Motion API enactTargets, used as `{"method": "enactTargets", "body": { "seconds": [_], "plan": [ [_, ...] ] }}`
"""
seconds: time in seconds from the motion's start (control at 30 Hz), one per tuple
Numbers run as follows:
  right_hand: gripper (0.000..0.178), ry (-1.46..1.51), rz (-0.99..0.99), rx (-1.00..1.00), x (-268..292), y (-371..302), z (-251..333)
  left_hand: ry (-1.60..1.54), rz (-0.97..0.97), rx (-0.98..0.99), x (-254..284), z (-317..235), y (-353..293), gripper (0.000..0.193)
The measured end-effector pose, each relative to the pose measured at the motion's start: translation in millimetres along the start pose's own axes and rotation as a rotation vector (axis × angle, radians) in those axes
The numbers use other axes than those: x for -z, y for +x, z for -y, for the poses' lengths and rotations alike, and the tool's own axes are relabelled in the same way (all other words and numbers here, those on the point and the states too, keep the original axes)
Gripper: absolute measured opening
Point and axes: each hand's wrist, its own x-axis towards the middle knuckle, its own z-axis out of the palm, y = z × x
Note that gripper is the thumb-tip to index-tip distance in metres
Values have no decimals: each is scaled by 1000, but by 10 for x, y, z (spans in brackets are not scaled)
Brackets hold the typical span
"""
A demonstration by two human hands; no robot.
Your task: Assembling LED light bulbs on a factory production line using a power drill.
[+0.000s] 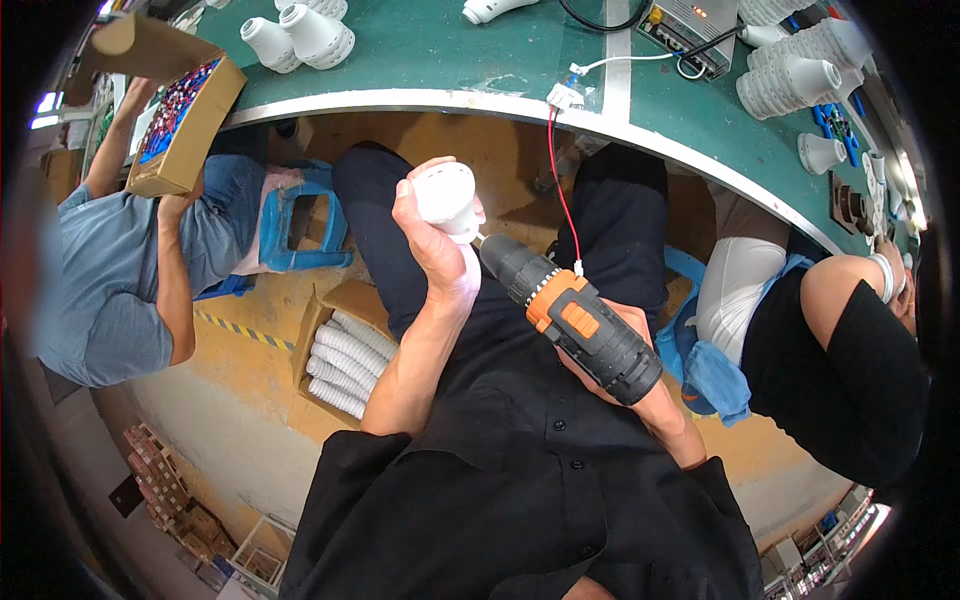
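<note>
Head view, mid-frame: the left hand (437, 245) curls its fingers around a white housing (443, 192) near the drill (575, 315) tip; slipping could jab them. The right hand (632, 318) grips the drill, fingertips hidden; the red cord (561, 185) could snag.

The drill (572, 318) is right of the housing (444, 194), both before the table (420, 60).

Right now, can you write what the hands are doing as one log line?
left hand: holds white plastic part | right hand: grips orange-and-black drill | drill nose: faces part, contact unclear
</note>
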Motion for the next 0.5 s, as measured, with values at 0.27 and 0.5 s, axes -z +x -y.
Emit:
{"method": "enactTargets", "body": {
  "seconds": [0.27,0.5],
  "plan": [
    [25,21,-4,7,26,-17,-9,-25,24,45,8,14,-5,54],
    [24,29,-2,-2,26,-45,-39,-37,21,67,-2,-4,-14,54]
  ]
}}
